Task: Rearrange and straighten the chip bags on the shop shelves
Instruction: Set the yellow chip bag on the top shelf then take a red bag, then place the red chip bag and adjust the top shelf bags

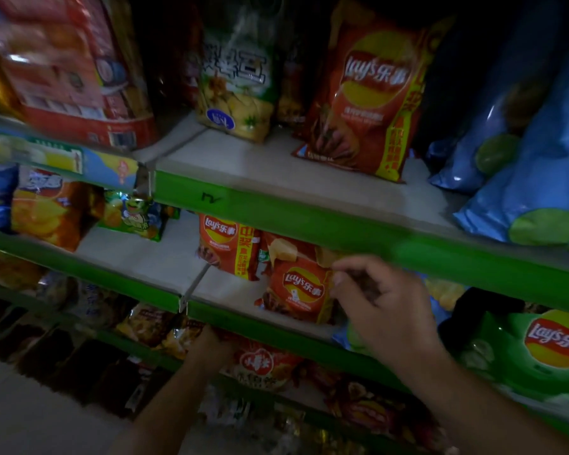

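Nearest the camera, the right hand [378, 300] reached in over the middle shelf [230, 318], fingers curled loosely together beside the right edge of a small red Lay's bag [298, 285]; whether the fingertips actually pinched the bag could not be told through the blur. That small bag stood tilted near the front of the shelf, and a taller red Lay's bag [225, 246] stood upright just behind and to its left. Lower down, the left hand [211, 348] was closed around the top of a snack packet [260, 366] on the shelf below, among other dim, crowded packets.

On the top shelf [276, 205], a large red Lay's bag [368, 93] leaned back with bare shelf in front of it, a green-and-white bag [237, 77] stood to its left, and blue bags [523, 178] slumped forward at the right, one reaching the shelf's green edge. A big red pack [76, 67] filled the upper left. A green Lay's bag [546, 349] lay at the far right of the middle level, just beyond the right wrist. Orange and green bags [79, 215] sat on the left section of the middle shelf.
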Tool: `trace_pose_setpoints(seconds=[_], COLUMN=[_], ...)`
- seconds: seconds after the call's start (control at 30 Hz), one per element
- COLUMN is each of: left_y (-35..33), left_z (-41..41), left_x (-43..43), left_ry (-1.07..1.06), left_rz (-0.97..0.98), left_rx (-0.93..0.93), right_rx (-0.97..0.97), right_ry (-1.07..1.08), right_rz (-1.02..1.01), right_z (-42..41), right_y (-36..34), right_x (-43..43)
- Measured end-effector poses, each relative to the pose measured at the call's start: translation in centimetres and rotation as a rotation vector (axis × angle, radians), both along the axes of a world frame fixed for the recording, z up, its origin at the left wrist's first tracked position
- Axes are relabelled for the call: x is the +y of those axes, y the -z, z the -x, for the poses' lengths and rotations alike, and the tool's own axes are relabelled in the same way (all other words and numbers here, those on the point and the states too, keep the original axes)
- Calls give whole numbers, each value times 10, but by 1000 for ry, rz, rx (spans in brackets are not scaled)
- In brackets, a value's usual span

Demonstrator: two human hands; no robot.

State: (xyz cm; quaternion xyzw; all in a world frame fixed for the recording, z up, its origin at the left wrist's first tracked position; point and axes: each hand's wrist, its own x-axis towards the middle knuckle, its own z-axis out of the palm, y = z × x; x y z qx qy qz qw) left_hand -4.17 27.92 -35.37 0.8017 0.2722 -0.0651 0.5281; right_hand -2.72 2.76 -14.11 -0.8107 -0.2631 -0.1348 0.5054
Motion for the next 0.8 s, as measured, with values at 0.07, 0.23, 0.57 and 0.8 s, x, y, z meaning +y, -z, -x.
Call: trace_pose_setpoints(seconds=[0.07,0.23,0.57,0.8], left_y=[-23,-88,-192,-223], left_z=[5,25,31,43], left_x=[6,9,-7,-13], left_ry=[42,118,95,65], left_rz=[-85,-140,-297,-134], left_rx=[54,-54,-162,-288], right_rx=[-72,-140,277,249], right_ry=[-8,122,284,310], right_rz=[-119,-299,-303,-443], right_z=[-1,-33,-121,-103], right_y=[-31,-96,-137,-143], right_x=[0,3,35,22])
